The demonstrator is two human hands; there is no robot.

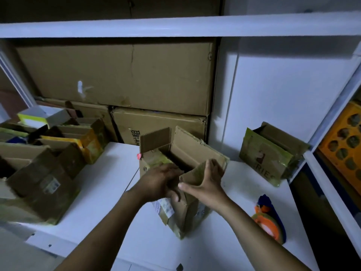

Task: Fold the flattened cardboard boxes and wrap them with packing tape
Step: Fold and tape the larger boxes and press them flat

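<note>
Both hands (158, 180) (205, 184) grip a cardboard box (181, 153) (fingertips hidden behind flap).

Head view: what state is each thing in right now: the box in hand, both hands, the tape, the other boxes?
box: upright on the table, top open, flaps up.
left hand: grips the box's near side.
right hand: pinches the near flap.
tape: lies on the table at right, untouched.
right box: stands apart, top open.
left boxes: in a row, tops open.
back cartons: stacked, closed.
</note>
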